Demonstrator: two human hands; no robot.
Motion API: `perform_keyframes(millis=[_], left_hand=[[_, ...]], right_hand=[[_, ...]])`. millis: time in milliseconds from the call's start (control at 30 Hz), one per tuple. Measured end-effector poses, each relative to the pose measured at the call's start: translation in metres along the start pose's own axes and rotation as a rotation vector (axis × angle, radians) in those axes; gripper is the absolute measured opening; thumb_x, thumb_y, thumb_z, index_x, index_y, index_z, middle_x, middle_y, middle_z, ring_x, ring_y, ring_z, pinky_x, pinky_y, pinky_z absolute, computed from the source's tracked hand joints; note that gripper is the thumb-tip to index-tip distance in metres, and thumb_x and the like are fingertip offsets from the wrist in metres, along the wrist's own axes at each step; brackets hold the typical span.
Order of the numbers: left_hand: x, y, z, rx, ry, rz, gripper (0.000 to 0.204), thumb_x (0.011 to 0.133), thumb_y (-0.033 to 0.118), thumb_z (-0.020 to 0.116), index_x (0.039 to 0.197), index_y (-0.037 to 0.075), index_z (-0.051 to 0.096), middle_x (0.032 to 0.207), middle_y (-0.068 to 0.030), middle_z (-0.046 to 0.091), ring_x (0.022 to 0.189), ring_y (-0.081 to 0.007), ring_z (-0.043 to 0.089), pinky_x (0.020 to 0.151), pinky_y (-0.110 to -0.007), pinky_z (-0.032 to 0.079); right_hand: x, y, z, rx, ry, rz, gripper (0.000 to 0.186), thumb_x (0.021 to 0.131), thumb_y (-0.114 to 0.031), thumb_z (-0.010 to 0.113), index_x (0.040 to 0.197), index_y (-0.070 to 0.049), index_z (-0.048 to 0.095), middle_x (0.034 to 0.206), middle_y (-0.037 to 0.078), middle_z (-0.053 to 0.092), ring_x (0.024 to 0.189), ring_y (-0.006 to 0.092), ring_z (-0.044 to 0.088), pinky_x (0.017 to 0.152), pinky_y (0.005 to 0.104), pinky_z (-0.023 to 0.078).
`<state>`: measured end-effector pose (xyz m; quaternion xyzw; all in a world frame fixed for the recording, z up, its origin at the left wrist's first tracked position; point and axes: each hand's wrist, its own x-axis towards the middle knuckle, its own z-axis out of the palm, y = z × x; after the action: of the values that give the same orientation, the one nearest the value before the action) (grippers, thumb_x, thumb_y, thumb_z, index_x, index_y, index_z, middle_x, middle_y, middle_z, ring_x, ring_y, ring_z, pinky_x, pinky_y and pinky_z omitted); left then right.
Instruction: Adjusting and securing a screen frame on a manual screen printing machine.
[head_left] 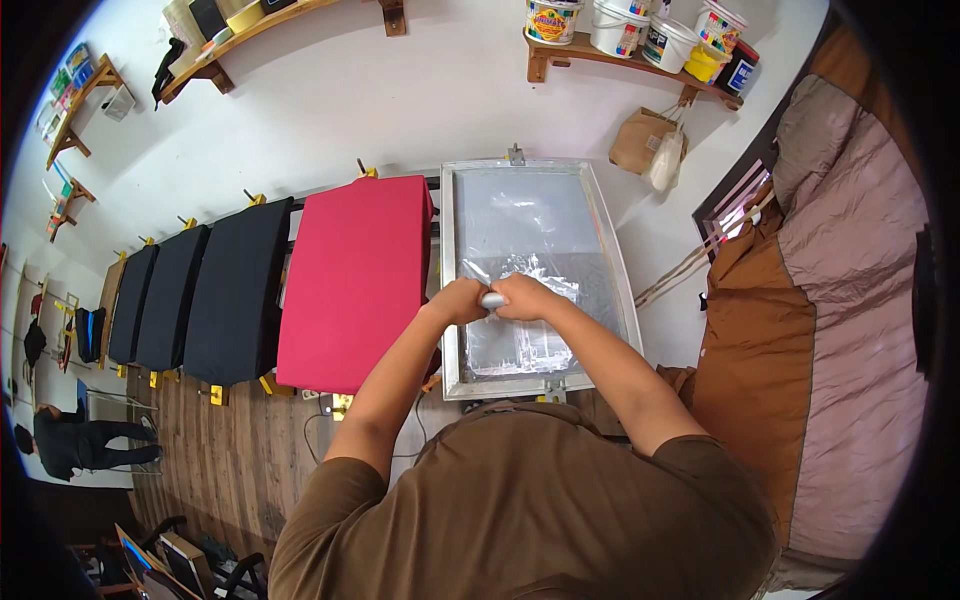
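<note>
Both my hands are closed side by side around the grey handle of a squeegee (pixel 491 299). My left hand (pixel 457 302) grips it from the left, and my right hand (pixel 525 297) from the right. Most of the squeegee is hidden by my fingers. Beneath it lies a screen printing frame (pixel 450 220) with a pale metal border and a grey mesh. White ink (pixel 540 350) is smeared in streaks over the lower half of the mesh, around and below my hands. The far part of the mesh looks smoother, with a few glossy patches.
A red shirt board (pixel 355 280) adjoins the frame on the left, followed by several black-covered boards (pixel 237 290). Wall shelves hold ink tubs (pixel 615 28) and tape (pixel 245 15). Brown and pinkish fabric (pixel 850 300) hangs at right. Another person (pixel 90 440) stands far left.
</note>
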<state>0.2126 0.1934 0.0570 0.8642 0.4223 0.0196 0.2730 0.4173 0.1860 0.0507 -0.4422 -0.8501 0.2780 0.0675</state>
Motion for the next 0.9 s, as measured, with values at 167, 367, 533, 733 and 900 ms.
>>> perform_keyframes(millis=[167, 367, 533, 733, 900], left_hand=[[0.003, -0.009, 0.013, 0.028, 0.103, 0.034, 0.024, 0.076, 0.021, 0.076, 0.096, 0.009, 0.075, 0.09, -0.0192, 0.073, 0.088, -0.0386, 0.071, 0.08, -0.046, 0.058], [-0.016, 0.006, 0.025, 0.08, 0.192, 0.0, 0.015, 0.079, 0.017, 0.07, 0.091, 0.007, 0.071, 0.084, -0.0198, 0.072, 0.082, -0.04, 0.071, 0.076, -0.05, 0.058], [-0.041, 0.016, 0.055, 0.136, 0.233, 0.04, 0.033, 0.078, 0.007, 0.068, 0.109, 0.0, 0.062, 0.095, -0.0165, 0.069, 0.086, -0.0364, 0.071, 0.074, -0.046, 0.059], [-0.055, 0.016, 0.088, 0.17, 0.43, 0.136, 0.041, 0.075, 0.009, 0.072, 0.113, 0.002, 0.058, 0.106, -0.0121, 0.064, 0.099, -0.0311, 0.068, 0.076, -0.041, 0.058], [-0.078, 0.037, 0.077, 0.127, 0.33, 0.097, 0.037, 0.077, 0.007, 0.07, 0.113, 0.0, 0.06, 0.102, -0.0118, 0.066, 0.097, -0.0304, 0.069, 0.078, -0.04, 0.058]], right_hand=[[-0.001, -0.002, 0.002, -0.034, 0.039, 0.012, 0.026, 0.076, -0.022, 0.073, 0.093, -0.004, 0.064, 0.082, 0.02, 0.069, 0.083, 0.0403, 0.069, 0.076, 0.0481, 0.055], [-0.014, -0.014, 0.018, -0.099, 0.083, 0.012, 0.027, 0.078, -0.017, 0.072, 0.099, -0.003, 0.062, 0.091, 0.019, 0.07, 0.089, 0.0394, 0.069, 0.079, 0.049, 0.055], [-0.039, -0.022, 0.05, -0.119, 0.229, -0.046, 0.032, 0.074, -0.01, 0.071, 0.102, -0.003, 0.058, 0.098, 0.016, 0.066, 0.095, 0.0369, 0.066, 0.08, 0.0473, 0.055], [-0.058, -0.03, 0.078, -0.083, 0.402, -0.053, 0.038, 0.072, -0.006, 0.07, 0.107, -0.003, 0.056, 0.107, 0.014, 0.063, 0.103, 0.0343, 0.063, 0.083, 0.0445, 0.055], [-0.076, -0.046, 0.078, -0.084, 0.26, 0.021, 0.037, 0.072, -0.007, 0.072, 0.105, -0.003, 0.056, 0.105, 0.014, 0.063, 0.101, 0.0336, 0.064, 0.082, 0.0445, 0.055]])
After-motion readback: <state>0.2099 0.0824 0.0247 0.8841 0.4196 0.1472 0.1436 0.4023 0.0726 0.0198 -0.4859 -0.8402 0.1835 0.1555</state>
